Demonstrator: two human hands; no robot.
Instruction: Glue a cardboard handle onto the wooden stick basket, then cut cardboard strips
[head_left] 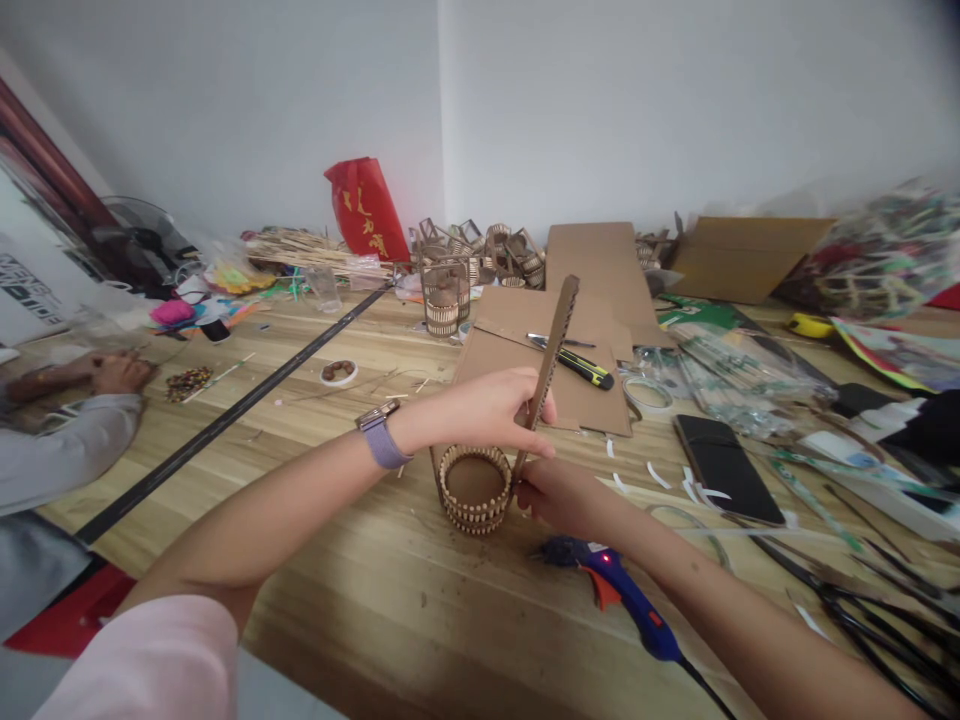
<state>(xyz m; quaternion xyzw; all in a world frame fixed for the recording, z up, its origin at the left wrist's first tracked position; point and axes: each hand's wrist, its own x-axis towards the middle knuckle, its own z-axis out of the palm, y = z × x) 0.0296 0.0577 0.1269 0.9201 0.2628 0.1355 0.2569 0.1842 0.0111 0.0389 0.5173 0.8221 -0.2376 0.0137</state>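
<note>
A small round basket (478, 517) of short wooden sticks with a brown cardboard base stands on the table before me. From its right side a brown cardboard strip (562, 322) rises at a slant, its corrugated edge showing. My left hand (501, 405) grips this strip partway up, thumb and fingers on either side. Lower down, my right hand (561, 492) is closed at the strip's bottom end, against the basket wall; its fingertips are partly hidden. A blue glue gun (630, 595) with an orange trigger and a lit red light lies just below my right hand.
Cardboard sheets (480, 350) with a yellow-black utility knife (585, 366) lie beyond my hands. Finished-looking stick baskets (442, 300) are piled behind. A black phone case (727, 470) and scissors (847, 600) are at right. Another person's hands (120, 372) rest at far left, past a black bar (240, 410).
</note>
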